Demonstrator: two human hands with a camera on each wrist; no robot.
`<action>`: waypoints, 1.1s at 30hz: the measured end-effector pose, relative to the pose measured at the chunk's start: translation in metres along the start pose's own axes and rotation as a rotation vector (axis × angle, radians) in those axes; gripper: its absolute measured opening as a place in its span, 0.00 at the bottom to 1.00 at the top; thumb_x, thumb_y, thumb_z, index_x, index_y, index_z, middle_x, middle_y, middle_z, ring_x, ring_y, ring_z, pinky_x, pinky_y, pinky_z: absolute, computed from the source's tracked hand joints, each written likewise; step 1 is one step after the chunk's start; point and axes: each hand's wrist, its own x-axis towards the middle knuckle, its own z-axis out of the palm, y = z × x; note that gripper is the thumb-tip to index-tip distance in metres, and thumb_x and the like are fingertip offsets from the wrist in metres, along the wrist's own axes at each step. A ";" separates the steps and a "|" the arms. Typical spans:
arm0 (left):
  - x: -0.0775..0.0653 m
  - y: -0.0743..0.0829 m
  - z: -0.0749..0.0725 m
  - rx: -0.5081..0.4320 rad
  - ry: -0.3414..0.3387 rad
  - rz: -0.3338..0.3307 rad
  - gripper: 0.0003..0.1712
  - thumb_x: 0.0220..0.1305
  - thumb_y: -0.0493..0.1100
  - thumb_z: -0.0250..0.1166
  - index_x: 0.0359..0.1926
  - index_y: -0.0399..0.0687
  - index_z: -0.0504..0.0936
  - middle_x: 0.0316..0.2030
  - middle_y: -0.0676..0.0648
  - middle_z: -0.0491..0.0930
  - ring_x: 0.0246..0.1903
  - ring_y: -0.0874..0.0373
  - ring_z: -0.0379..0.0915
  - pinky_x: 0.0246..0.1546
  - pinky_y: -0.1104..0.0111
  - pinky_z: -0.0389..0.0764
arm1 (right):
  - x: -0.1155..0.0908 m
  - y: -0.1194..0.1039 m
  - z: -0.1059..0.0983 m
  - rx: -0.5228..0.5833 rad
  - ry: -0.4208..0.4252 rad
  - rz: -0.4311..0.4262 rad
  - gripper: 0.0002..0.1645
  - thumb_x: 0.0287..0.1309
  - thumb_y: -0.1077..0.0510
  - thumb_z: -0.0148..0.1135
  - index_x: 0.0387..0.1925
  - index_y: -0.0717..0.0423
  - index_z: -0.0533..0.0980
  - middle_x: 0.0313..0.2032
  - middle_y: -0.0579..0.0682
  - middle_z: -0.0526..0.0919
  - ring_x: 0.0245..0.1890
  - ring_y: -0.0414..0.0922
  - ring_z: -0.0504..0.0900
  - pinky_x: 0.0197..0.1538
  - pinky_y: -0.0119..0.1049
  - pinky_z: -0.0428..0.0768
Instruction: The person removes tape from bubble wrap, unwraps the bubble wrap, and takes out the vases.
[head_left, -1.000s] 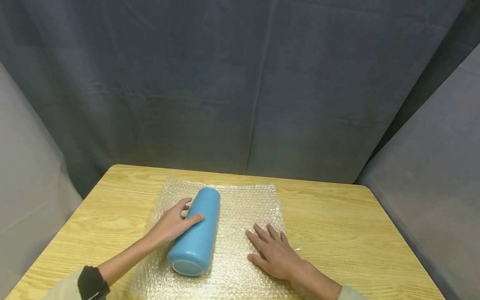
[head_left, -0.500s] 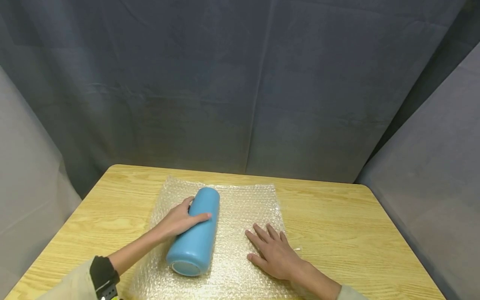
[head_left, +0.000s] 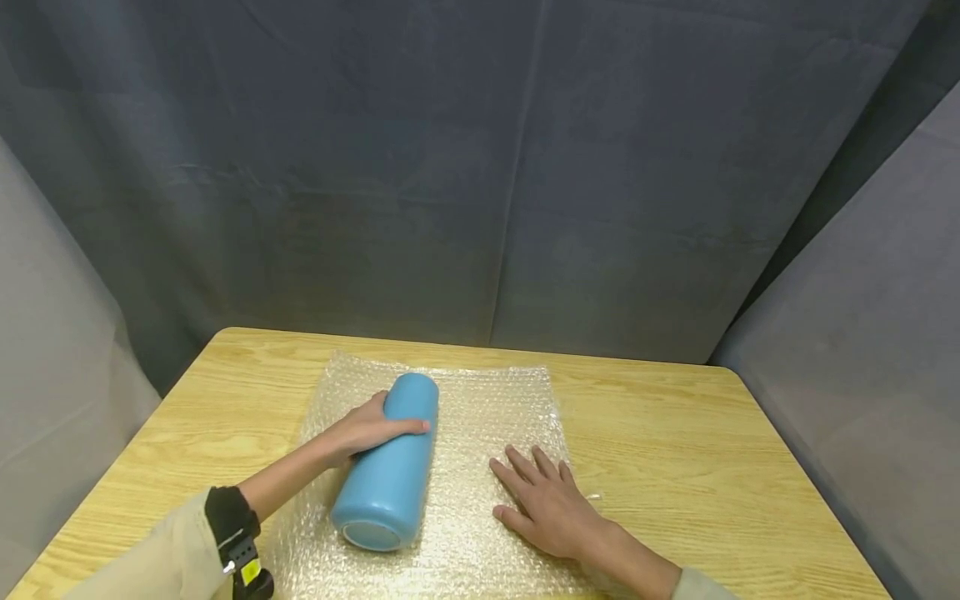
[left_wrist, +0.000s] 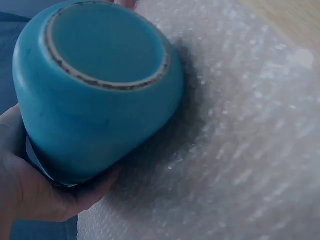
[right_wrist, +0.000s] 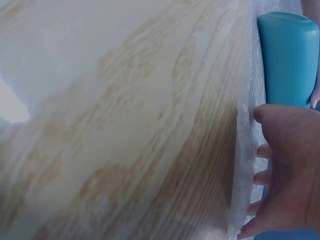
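A blue ceramic vase (head_left: 390,471) lies on its side on a sheet of bubble wrap (head_left: 480,417), its round base towards me. My left hand (head_left: 372,427) grips it from the left, thumb laid across the top and the fingers mostly hidden round the far side. In the left wrist view the vase base (left_wrist: 107,45) shows a rough ring, and the hand (left_wrist: 40,195) curls along its body. My right hand (head_left: 551,508) rests on the right part of the bubble wrap, fingers spread and fairly straight. The right wrist view has those fingers (right_wrist: 263,177) over the wrap's edge.
The wooden table (head_left: 675,467) extends on both sides of the wrap, with its far edge close behind the sheet. A dark grey curtain (head_left: 375,167) hangs at the back. Pale cloth panels (head_left: 862,333) stand left and right.
My left hand has slid farther round the vase, its thumb reaching more to the right and its forearm coming in. Vase, bubble wrap and right hand keep nearly the same places.
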 end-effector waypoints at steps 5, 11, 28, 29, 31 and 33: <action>0.002 0.002 -0.002 -0.064 -0.029 -0.043 0.60 0.55 0.60 0.73 0.76 0.39 0.49 0.49 0.33 0.73 0.38 0.40 0.78 0.30 0.52 0.82 | 0.000 -0.001 0.000 0.006 -0.006 -0.004 0.38 0.74 0.37 0.47 0.76 0.49 0.59 0.75 0.60 0.57 0.71 0.72 0.51 0.59 0.80 0.57; -0.004 -0.004 -0.002 -0.153 -0.042 -0.060 0.58 0.54 0.53 0.72 0.76 0.39 0.48 0.49 0.32 0.73 0.39 0.39 0.78 0.31 0.51 0.82 | -0.001 -0.002 0.002 0.017 -0.036 -0.007 0.39 0.74 0.34 0.44 0.77 0.47 0.58 0.75 0.59 0.56 0.71 0.71 0.51 0.59 0.79 0.57; -0.045 0.018 -0.006 -0.161 -0.074 -0.045 0.64 0.48 0.48 0.78 0.78 0.51 0.45 0.52 0.34 0.71 0.41 0.40 0.78 0.33 0.50 0.81 | -0.006 -0.007 0.006 0.021 -0.034 0.011 0.39 0.73 0.34 0.44 0.77 0.47 0.59 0.75 0.58 0.58 0.71 0.71 0.53 0.59 0.79 0.58; -0.046 0.019 -0.006 -0.154 -0.082 -0.044 0.63 0.49 0.48 0.78 0.78 0.53 0.45 0.52 0.34 0.71 0.41 0.40 0.77 0.33 0.50 0.81 | -0.006 -0.007 0.006 0.021 -0.034 0.009 0.39 0.73 0.34 0.44 0.77 0.47 0.59 0.75 0.58 0.58 0.71 0.71 0.53 0.59 0.79 0.58; -0.050 0.021 -0.005 -0.139 -0.091 -0.034 0.63 0.49 0.48 0.77 0.78 0.53 0.46 0.52 0.34 0.71 0.41 0.40 0.77 0.32 0.49 0.80 | -0.005 -0.007 0.005 0.017 -0.037 0.009 0.39 0.73 0.33 0.44 0.77 0.46 0.59 0.75 0.58 0.58 0.71 0.70 0.53 0.59 0.79 0.58; -0.052 0.023 -0.005 -0.135 -0.097 -0.014 0.63 0.49 0.47 0.77 0.78 0.54 0.46 0.53 0.34 0.71 0.42 0.40 0.77 0.33 0.49 0.80 | -0.005 -0.007 0.004 0.012 -0.035 0.008 0.39 0.73 0.34 0.45 0.77 0.47 0.59 0.75 0.58 0.58 0.71 0.71 0.53 0.59 0.79 0.58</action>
